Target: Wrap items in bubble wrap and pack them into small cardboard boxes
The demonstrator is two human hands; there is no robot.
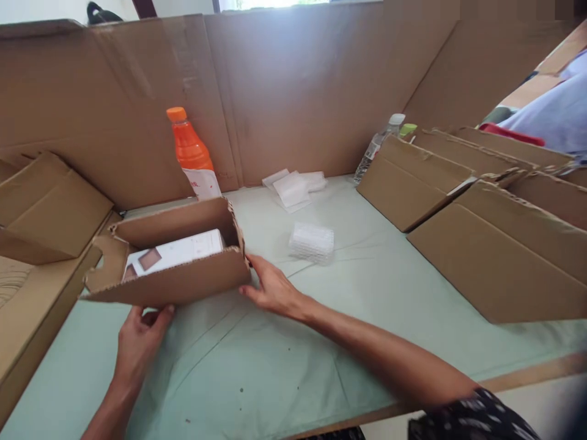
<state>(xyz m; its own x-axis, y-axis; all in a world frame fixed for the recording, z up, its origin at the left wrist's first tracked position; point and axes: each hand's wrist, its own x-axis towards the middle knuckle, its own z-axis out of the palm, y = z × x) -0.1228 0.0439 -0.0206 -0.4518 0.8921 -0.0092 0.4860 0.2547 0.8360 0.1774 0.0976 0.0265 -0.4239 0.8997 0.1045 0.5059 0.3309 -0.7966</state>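
Observation:
An open brown cardboard box (183, 284) lies on the pale green table cover (284, 360), left of centre. Inside it rests a white product carton (177, 252) with a small brown picture on it. My left hand (137, 339) is below the box's near wall, fingers curled against its lower edge. My right hand (270, 287) reaches across from the right and its fingertips press on the box's right corner. Neither hand holds anything else.
An orange bottle (192, 153) stands behind the box. A clear foam-net wrap (312, 242) and white packets (293, 186) lie mid-table. Flat cardboard boxes (486, 244) lean at the right beside a water bottle (378, 146). More cardboard (41, 214) sits left; a cardboard wall (298, 85) stands behind.

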